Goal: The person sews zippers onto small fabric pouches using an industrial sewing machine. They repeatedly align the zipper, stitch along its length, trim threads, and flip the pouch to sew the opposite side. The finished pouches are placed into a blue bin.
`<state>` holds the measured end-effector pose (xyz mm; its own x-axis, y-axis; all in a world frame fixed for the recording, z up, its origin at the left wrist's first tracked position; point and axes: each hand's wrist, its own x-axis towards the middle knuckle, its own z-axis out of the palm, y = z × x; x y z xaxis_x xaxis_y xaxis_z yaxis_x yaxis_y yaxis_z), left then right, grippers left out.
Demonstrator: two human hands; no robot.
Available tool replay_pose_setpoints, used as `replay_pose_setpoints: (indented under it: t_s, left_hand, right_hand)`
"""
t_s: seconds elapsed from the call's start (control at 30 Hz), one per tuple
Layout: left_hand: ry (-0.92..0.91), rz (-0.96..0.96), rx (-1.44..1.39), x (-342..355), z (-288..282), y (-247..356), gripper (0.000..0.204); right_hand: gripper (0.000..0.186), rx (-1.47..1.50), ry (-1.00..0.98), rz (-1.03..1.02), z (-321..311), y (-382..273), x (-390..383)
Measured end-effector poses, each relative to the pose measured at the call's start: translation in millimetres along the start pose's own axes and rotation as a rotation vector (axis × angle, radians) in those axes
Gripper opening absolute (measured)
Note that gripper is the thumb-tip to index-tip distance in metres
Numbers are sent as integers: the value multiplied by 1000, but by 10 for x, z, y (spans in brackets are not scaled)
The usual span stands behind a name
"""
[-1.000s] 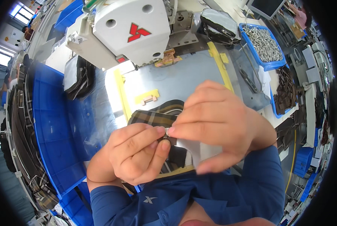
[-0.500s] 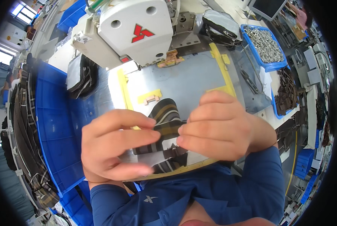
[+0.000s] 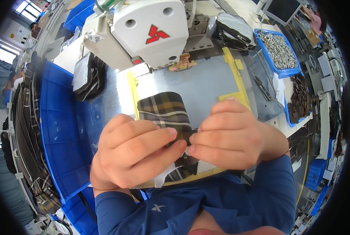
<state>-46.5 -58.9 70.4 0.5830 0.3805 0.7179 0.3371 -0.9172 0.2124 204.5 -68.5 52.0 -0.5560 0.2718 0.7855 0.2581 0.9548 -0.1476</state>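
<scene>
A plaid fabric piece [image 3: 165,111] in brown, olive, black and white lies on the metal plate, its rounded far end pointing at the sewing machine. My left hand [image 3: 138,152] pinches its near edge between thumb and fingers. Close by on the right, my right hand [image 3: 231,135] is closed on the same edge, fingers curled, the fingertips of both hands almost meeting. Below them a white strip [image 3: 164,175] sticks out from under my left hand, beside another bit of plaid fabric [image 3: 181,172]. My fingers hide most of the near edge.
A white sewing machine head [image 3: 149,35] stands beyond the plate. Yellow tape [image 3: 235,78] borders the plate. Stacks of dark pieces [image 3: 89,76] lie left, tweezers [image 3: 264,88] right. Blue trays hold metal hardware [image 3: 277,50] and brown straps [image 3: 299,98]. A large blue bin [image 3: 61,129] stands left.
The plaid piece has been turned and spread flatter, its far end now wider. My left hand has moved right and closed its spread fingers onto the fabric. My right hand has barely moved.
</scene>
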Motion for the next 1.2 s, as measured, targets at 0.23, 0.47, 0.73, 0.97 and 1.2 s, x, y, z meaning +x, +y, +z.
replay_pose_setpoints:
  t_s: [0.23,0.47,0.73,0.97,1.2]
  left_hand:
    - [15,39,-83,-37,72,-40,19]
    - [34,61,-195,11,88,-75,17]
    - [92,21,-278,-59,156,-16,14]
    - [11,19,-449,-28,183,-126,19]
    - [81,147,-359,-184,388,-189,30]
  right_hand:
    - [16,24,-13,1,-10,-3,18]
    - [16,21,3,0,7,-3,-8]
    - [18,19,-11,0,-34,-24,4]
    - [15,-127,58,-18,-100,-2,-11]
    - [14,-136,41,-29,-115,6,-45]
